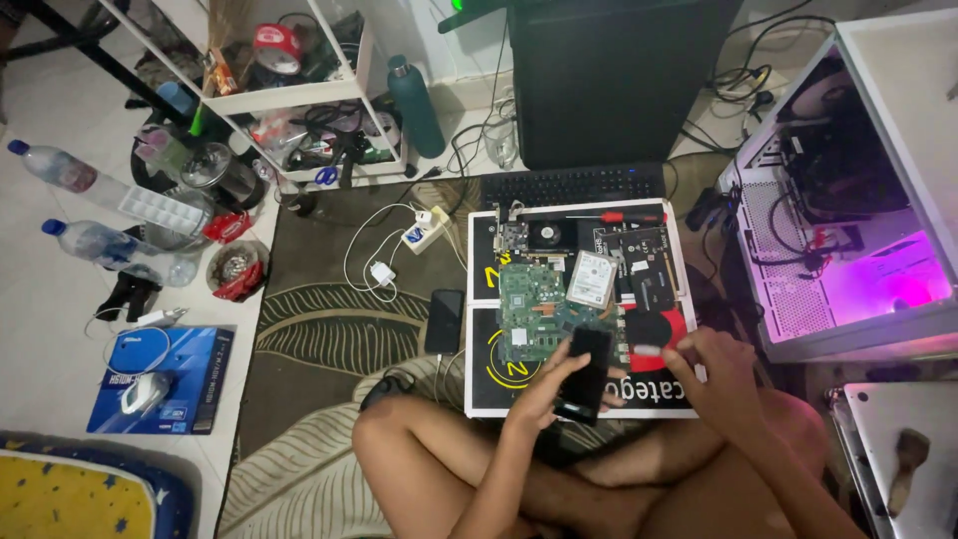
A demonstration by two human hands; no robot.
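As seen from the head cam, looking down over crossed legs on a leaf-pattern rug:

Item 1: slim black rectangular device, phone-like (586, 374). Held in the air just above the near edge of the white-and-black printed board (479, 399), in front of the lap. Long axis runs roughly near-to-far, top end tipped slightly right, toward the green circuit board (529, 314). Casing looks closed; no screws or panels seen off it, so by my reading the work on it is barely begun, opening and everything after left to do.

Item 2: left hand (544, 389). Fingers wrapped round the device's lower half, grasping it from the left side.

Item 3: right hand (714, 364). Fingers pinched on a small pale-tipped tool w/ red part (649, 350), tip pointing left toward the device; not touching it, as far as I can tell.

Item 4, surroundings: silver hard drive (593, 278) lying partly on the circuit board; red-handled screwdriver (629, 216) at the board's far edge; second black phone (445, 320) flat on the rug, left; open PC case w/ pink light (848, 289), right.
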